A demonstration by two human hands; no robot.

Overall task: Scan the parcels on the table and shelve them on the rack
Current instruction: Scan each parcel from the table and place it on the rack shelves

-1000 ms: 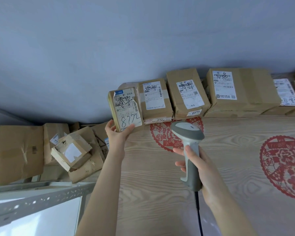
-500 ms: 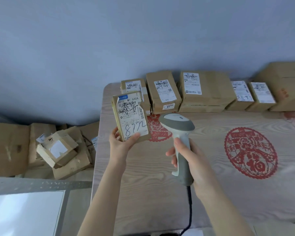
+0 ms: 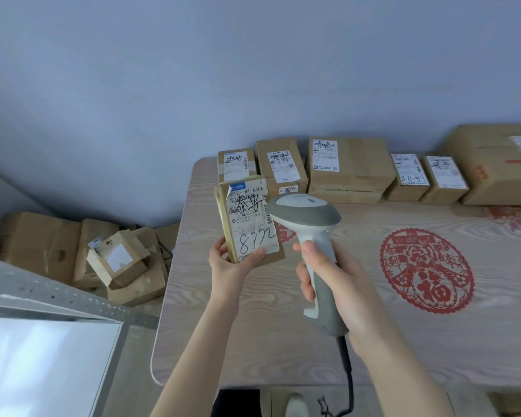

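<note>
My left hand [image 3: 232, 264] grips the bottom of a small brown parcel [image 3: 247, 218], held upright above the table with its white label marked 8772 facing me. My right hand [image 3: 334, 276] grips the handle of a grey and white barcode scanner [image 3: 309, 218], whose head sits right beside the parcel's label. A row of several cardboard parcels [image 3: 349, 170] stands along the far edge of the wooden table [image 3: 283, 326], against the wall.
A metal rack [image 3: 51, 332] with a white shelf stands at the lower left. Several worn cardboard boxes [image 3: 121, 260] lie piled on the floor left of the table. A red paper-cut decoration [image 3: 427, 270] lies on the tabletop. The scanner's black cable [image 3: 348, 383] hangs over the near edge.
My left hand has brought the parcel nearer and lower, away from the row. The scanner head has come up close beside its label. The view has tilted down and right.
</note>
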